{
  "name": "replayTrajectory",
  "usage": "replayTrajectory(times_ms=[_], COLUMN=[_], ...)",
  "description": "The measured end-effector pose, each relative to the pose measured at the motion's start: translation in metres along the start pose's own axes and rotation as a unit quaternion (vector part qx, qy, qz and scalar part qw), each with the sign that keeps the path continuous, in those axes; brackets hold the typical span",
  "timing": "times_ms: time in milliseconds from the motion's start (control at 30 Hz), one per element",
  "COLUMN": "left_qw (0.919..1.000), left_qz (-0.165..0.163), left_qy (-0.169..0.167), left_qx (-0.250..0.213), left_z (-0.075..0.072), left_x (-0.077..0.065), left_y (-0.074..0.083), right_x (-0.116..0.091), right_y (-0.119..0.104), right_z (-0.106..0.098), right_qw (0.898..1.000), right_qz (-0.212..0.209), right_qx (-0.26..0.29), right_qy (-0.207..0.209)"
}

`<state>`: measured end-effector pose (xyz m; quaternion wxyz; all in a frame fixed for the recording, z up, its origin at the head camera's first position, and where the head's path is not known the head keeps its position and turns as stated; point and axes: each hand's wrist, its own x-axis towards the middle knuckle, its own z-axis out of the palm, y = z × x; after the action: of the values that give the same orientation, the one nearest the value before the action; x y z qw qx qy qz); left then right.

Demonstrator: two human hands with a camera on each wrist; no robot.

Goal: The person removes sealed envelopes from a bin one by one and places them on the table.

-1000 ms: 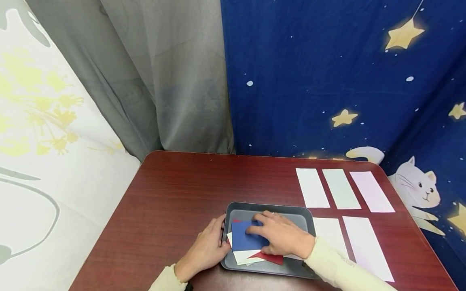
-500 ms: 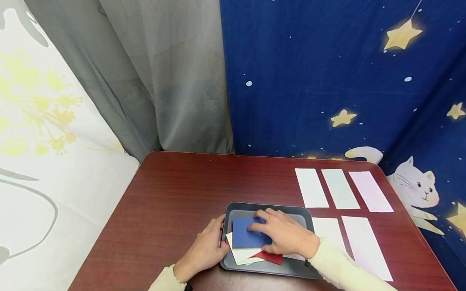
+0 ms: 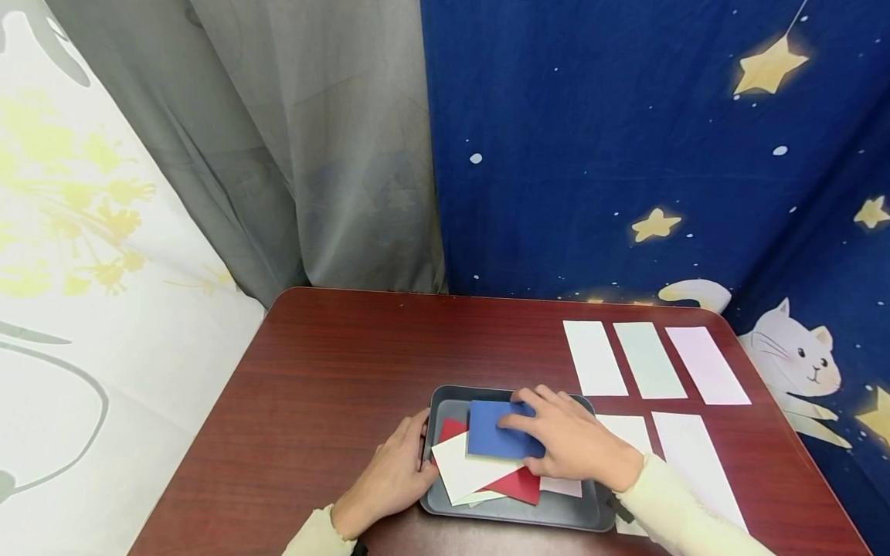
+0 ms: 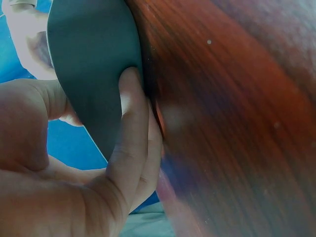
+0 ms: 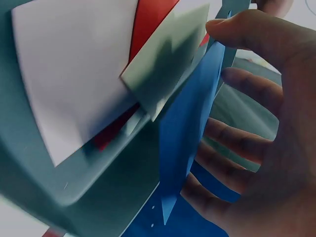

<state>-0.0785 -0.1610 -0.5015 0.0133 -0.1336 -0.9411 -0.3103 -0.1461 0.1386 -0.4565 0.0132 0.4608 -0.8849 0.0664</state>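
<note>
My left hand grips the left side of a dark grey tray, thumb over the rim and fingers along the outer wall. Over the tray my right hand holds a blue paper card by its edges, thumb on the near side, fingers on the far side. In the right wrist view the blue card stands tilted, raised off the other papers. Beneath it in the tray lie a cream paper, a red paper, a pale green paper and a pale pinkish paper, overlapping one another.
On the table's right side lie several pale paper strips in two rows, including a white strip, a pale green strip and lilac strips. The brown wooden table backs onto a grey curtain and a blue star-patterned cloth.
My right hand has lifted the blue card and moved it right and toward the back, uncovering more of the cream and red papers. The left hand keeps its place on the tray.
</note>
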Motion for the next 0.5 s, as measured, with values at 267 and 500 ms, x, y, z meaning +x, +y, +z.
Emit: replayTrajectory(times_ms=[267,500], left_qw=[1.0,1.0], left_qz=[-0.001,0.002], left_qy=[0.002,0.003], left_qx=[-0.005,-0.003], left_z=[0.0,-0.001], left_x=[0.0,0.0], left_y=[0.0,0.001], right_x=[-0.02,-0.04], right_y=[0.015,0.028], right_z=[-0.007,-0.011], right_qw=[0.999,0.998], right_qz=[0.024,0.053], right_qx=[-0.005,-0.01], right_qy=[0.028,0.04])
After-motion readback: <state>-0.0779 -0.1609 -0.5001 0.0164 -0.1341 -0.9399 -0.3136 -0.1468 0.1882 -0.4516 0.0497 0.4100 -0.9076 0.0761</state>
